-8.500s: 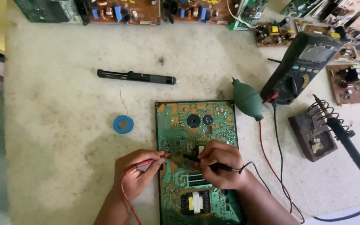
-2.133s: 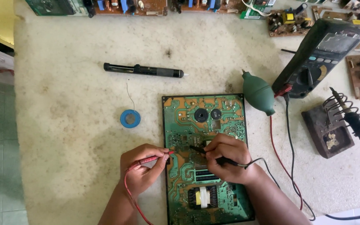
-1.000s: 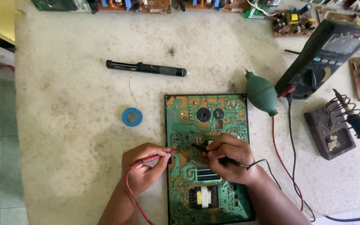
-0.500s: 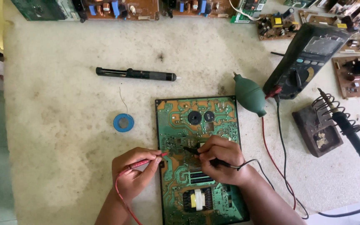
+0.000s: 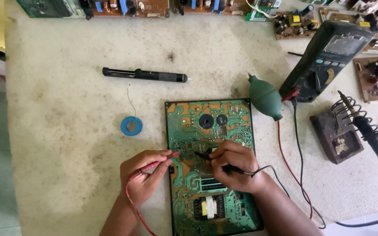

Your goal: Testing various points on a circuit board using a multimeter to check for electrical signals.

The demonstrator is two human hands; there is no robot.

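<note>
On the stained bench (image 5: 66,131) lies the green board (image 5: 211,175), near its front edge; my left hand (image 5: 143,175) pinches the red probe (image 5: 158,162), my right hand (image 5: 235,168) the black probe (image 5: 204,155), tips on it. Bare top spreads left, past the blue spool (image 5: 131,126); meter (image 5: 329,61) and iron stand (image 5: 335,135) crowd the right.

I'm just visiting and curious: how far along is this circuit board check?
Done: the meter is propped up with its red and black leads plugged in, and the green circuit board lies flat. In hand: the left hand holds the red probe, the right hand the black probe, both tips on the board's middle. Left: the soldering iron sits in its stand, unused.
</note>
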